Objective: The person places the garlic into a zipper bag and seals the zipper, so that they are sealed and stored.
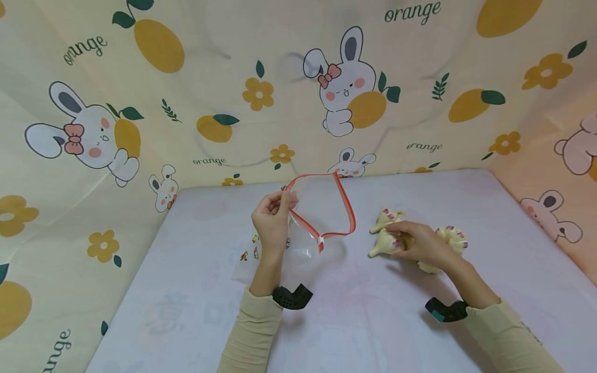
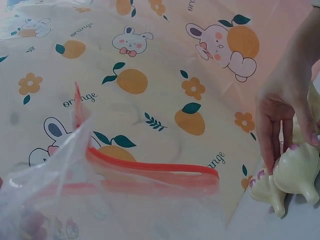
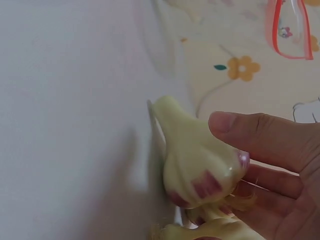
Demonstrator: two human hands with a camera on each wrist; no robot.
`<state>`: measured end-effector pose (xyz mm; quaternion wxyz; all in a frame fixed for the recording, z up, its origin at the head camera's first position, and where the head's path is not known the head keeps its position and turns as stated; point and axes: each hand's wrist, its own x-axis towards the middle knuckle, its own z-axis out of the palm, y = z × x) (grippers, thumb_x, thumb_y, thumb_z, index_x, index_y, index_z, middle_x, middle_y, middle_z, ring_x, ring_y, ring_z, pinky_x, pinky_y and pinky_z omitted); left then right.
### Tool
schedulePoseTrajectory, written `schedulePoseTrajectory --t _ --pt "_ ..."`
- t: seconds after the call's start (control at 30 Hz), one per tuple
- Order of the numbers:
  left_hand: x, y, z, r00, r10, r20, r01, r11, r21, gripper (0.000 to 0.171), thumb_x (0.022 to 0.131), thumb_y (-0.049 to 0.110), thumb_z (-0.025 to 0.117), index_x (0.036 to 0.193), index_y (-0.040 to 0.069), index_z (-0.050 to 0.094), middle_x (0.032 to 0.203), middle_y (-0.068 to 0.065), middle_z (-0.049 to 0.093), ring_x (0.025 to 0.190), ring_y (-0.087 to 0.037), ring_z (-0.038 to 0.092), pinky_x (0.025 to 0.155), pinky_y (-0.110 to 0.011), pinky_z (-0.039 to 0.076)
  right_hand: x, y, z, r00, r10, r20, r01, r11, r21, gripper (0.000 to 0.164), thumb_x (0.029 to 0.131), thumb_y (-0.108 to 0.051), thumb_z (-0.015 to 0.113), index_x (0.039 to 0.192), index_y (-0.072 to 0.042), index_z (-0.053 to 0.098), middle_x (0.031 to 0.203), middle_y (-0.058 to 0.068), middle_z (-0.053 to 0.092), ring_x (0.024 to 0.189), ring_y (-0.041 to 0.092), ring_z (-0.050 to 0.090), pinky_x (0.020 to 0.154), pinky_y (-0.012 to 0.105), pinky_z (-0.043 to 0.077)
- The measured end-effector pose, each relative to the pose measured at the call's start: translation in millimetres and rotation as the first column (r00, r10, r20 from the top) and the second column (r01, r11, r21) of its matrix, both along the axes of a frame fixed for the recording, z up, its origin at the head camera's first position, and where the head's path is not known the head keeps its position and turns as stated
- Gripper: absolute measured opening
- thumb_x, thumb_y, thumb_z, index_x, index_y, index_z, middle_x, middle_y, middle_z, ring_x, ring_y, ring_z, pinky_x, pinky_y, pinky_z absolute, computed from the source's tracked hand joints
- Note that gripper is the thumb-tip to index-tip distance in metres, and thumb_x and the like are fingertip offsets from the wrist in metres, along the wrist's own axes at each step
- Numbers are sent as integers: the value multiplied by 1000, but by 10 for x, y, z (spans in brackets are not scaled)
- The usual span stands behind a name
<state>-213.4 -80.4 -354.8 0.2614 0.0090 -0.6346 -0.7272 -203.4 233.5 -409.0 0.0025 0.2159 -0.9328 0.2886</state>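
A person seated or standing at a pale tabletop [image 1: 354, 316] holds a clear plastic bag [image 1: 303, 246] by its rim with the left hand [image 1: 272, 223], fingers and thumb pinching the film. The bag's red zip edge [image 1: 347, 207] spreads into a wide loop, its mouth open, with a white slider [image 1: 321, 240] at the near corner; small coloured prints dot the film beside the left forearm. Well apart, toward the right side of the tabletop, the right hand [image 1: 422, 242] curves its thumb and fingers around a garlic bulb [image 1: 385, 242], cream with purple patches; whether the bulb is off the surface cannot be told. A second bulb [image 1: 386, 216] lies just beyond it, and others [image 1: 452, 237] cluster by the hand and wrist. Black devices [image 1: 293, 297] sit at both wrists, below beige sleeves [image 1: 254, 326]. Behind hangs a cream cloth [image 1: 280, 46] printed with rabbits, oranges and flowers.
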Motion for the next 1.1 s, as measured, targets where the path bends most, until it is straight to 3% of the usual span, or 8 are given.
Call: schedulePoseTrajectory --t 0.3,0.6,0.83,1.1 --pt "0 -10 -3 1000 14 25 -14 1000 -18 21 91 13 66 94 -7 68 91 -26 72 67 0 66 65 -12 55 -41 -18 -112 1000 14 -7 -14 1000 16 66 66 -15 87 126 -5 61 119 16 68 100 24 59 82 33 52" --pt "11 -3 14 1000 23 21 -23 1000 -10 22 91 14 66 94 -8 68 88 -20 74 67 0 66 67 -13 56 -50 -56 -127 1000 7 6 -8 1000 17 68 67 -14 87 128 -4 58 123 20 65 107 32 62 88 46 51" --pt "12 -4 29 999 17 44 -16 1000 -9 23 91 16 66 96 -6 68 93 -23 73 69 0 67 69 -13 56 -67 -71 -173 1000 15 21 -15 1000 -2 70 68 -13 86 129 -2 56 122 21 65 107 33 62 89 45 52" --pt "8 5 18 999 12 40 -12 1000 3 21 91 14 66 96 -7 67 91 -22 73 68 -1 66 69 -13 57 -73 -89 -204 998 19 64 -18 999 -29 67 72 -8 82 133 1 53 131 25 60 115 40 61 96 53 51"
